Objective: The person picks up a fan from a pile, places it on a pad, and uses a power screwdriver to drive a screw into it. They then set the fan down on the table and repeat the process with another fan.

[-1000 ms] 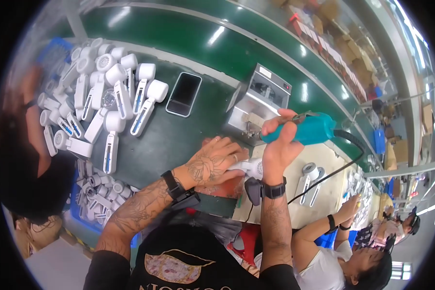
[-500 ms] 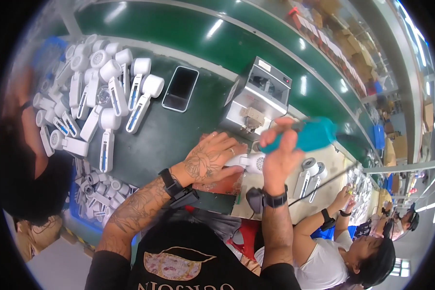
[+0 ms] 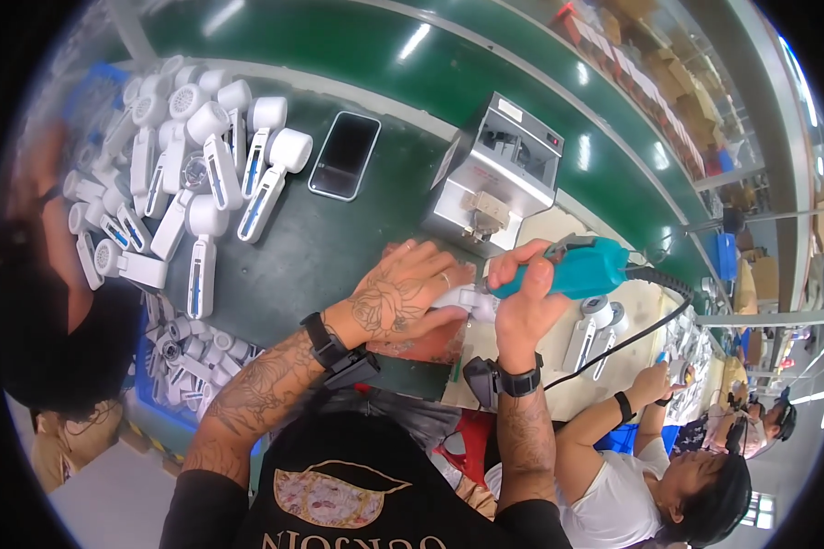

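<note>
A worker's left hand point(image 3: 403, 295) pins a white handheld fan point(image 3: 467, 300) over a reddish pad point(image 3: 430, 346), just in front of the silver machine point(image 3: 504, 178), fingers and thumb pressed around its handle. The right hand point(image 3: 529, 306), near the machine's front right, wraps firmly around a teal power driver point(image 3: 581, 267), its tip by the fan; whether they touch cannot be told. A phone point(image 3: 345, 156) lies left of the machine, heaped white fans point(image 3: 209, 119) farther left.

Lettering point(image 3: 351, 542) on shirt point(image 3: 316, 437), cut off; machine point(image 3: 467, 199) label point(image 3: 510, 110) unreadable.
</note>
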Available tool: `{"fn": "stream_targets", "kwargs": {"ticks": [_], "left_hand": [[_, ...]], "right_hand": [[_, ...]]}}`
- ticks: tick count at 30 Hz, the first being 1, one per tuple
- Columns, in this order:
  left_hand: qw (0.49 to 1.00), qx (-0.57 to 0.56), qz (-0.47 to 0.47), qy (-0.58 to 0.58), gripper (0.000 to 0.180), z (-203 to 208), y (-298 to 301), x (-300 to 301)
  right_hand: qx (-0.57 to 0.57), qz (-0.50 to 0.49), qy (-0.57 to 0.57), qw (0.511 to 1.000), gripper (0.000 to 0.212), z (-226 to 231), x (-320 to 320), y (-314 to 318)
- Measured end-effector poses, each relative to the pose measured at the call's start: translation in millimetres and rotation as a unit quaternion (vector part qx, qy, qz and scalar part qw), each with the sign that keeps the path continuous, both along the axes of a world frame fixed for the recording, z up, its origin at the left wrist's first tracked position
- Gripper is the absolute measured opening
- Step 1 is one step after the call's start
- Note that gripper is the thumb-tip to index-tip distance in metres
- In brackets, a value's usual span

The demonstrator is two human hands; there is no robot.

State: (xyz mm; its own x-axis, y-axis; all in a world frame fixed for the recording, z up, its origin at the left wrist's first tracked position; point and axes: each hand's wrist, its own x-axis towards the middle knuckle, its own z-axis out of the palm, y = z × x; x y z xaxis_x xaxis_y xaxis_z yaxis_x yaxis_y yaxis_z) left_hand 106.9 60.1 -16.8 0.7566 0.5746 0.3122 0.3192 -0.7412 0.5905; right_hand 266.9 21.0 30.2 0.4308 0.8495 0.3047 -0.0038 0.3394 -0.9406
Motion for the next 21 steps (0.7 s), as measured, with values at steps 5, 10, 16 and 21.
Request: {"fn": "stream_targets", "kwargs": {"ticks": [5, 10, 16, 21], "left_hand": [[0.999, 0.032, 0.014, 0.012, 0.050, 0.8, -1.5, 1.8], [0.999, 0.035, 0.024, -0.002, 0.050, 0.6, -1.1, -0.4], [1.000, 0.000, 0.003, 0.006, 0.049, 2.9, -2.0, -2.0], [0.999, 0.017, 0.014, -0.042, 0.043, -3.4, -2.6, -2.0]], "right_hand": [[0.023, 0.012, 0.004, 1.000, 0.049, 1.8, -0.7, 4.0], [-0.004, 0.022, -0.004, 1.000, 0.050, 0.8, -0.2, 6.8], [0.029, 0.000, -0.031, 0.999, 0.045, 25.0, 1.1, 34.3], [0.089, -0.012, -0.050, 0.995, 0.035, 15.6, -5.5, 64.6]]}}
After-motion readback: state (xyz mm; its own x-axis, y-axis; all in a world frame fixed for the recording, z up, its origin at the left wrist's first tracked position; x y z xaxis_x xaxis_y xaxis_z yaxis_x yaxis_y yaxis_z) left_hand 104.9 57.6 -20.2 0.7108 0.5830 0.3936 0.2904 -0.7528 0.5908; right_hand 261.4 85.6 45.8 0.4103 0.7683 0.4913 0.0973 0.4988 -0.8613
